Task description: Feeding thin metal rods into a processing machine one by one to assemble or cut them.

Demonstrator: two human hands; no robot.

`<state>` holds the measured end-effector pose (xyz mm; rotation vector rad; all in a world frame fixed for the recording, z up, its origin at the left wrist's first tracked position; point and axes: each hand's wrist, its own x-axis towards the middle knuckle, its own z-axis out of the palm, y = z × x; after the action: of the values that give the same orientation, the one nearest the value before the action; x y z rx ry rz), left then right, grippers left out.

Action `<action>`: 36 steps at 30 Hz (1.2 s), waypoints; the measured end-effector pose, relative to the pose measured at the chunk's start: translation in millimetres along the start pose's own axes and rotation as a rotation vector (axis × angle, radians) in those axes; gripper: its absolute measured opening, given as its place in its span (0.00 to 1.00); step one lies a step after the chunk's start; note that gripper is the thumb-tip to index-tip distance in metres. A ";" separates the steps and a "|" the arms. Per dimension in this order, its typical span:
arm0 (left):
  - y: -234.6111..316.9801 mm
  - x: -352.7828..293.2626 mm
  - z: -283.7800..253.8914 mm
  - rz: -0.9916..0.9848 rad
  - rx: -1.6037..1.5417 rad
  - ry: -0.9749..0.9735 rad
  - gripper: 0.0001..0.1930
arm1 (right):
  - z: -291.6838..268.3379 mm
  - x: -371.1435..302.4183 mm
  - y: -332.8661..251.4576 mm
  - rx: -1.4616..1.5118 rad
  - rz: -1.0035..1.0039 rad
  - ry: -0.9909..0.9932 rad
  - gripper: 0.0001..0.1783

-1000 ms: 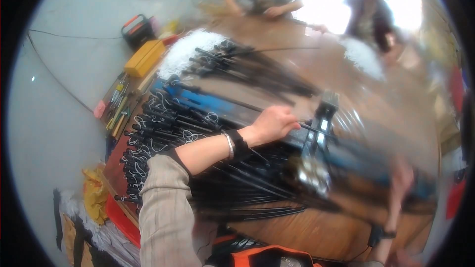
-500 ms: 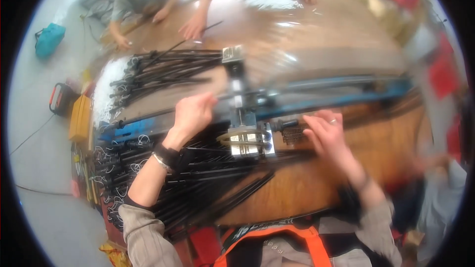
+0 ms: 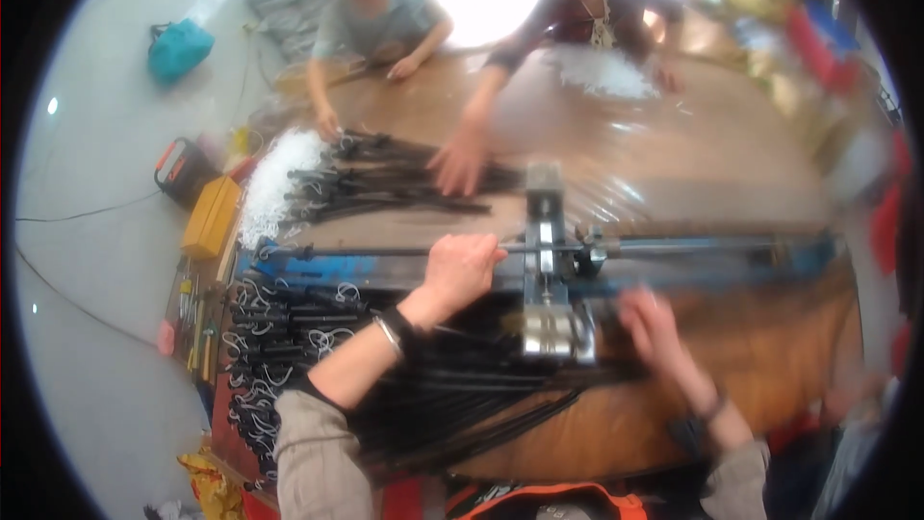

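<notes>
My left hand (image 3: 465,273) is closed around a thin black rod (image 3: 371,251), which lies crosswise over the long blue rail (image 3: 342,268). To the right of that hand, the rod passes into a metal clamping fixture (image 3: 546,274) standing across the rail. My right hand (image 3: 656,329) is raised to the right of the fixture's silver front block (image 3: 553,330); motion smears its fingers. Below my left forearm lies a thick heap of black rods (image 3: 452,404). Their left ends carry black fittings and white loops (image 3: 255,395).
Across the table, one person's hand (image 3: 460,162) is over another bundle of black rods (image 3: 385,178). A second person sits further left. White pieces are piled at the left (image 3: 279,188) and at the back (image 3: 606,74). A yellow box (image 3: 212,217) stands by the left edge.
The whole view has shifted, so things sit further right and lower. My right hand has come away from the fixture's black handle. The co-worker's hand has moved over the far rods.
</notes>
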<state>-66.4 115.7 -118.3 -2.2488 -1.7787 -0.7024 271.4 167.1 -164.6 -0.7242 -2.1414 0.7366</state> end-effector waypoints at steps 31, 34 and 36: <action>171.3 -54.9 -64.1 0.239 -0.090 -0.263 0.17 | -45.1 -90.1 -7.3 -0.498 -0.456 0.340 0.20; 142.4 -34.8 -109.6 0.205 0.035 -0.120 0.14 | -69.0 -80.6 25.0 -0.564 -0.387 0.498 0.21; 110.8 -21.4 -143.7 0.131 0.112 0.054 0.13 | -72.5 -73.2 53.4 -0.459 -0.065 0.398 0.12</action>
<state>0.4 6.7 12.1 -2.2262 -1.5879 -0.6166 383.4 172.4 -194.9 -0.9413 -1.9602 0.0443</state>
